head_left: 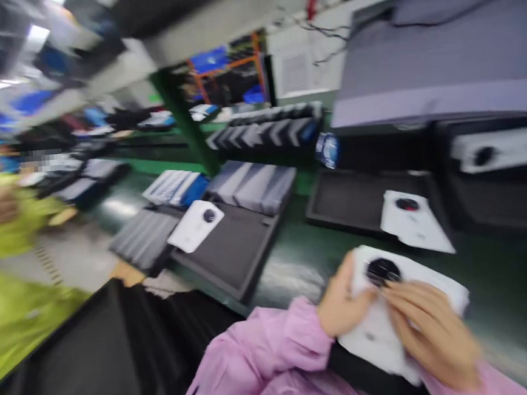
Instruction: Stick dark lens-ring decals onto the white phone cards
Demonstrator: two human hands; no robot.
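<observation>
A white flat panel (374,329) with a glossy black round disc (383,271) near its far end lies tilted in front of me, over a dark surface. My left hand (347,300) is closed on the panel's left edge, with the thumb on top beside the disc. Over the panel's right part, my right hand (431,324) has its fingers drawn together, fingertips at the disc's near edge. Blur and the fingers hide whatever they may pinch. Just beyond, a similar white panel (416,225) with a black disc leans over a black tray's edge.
Black trays (359,199) stand on the dark green bench (291,268). Another tray (230,242) holds grey boxes and a white panel (196,226). A tape roll (327,150) sits behind. Stacked black trays (85,363) are at lower left, near a person in yellow (11,241).
</observation>
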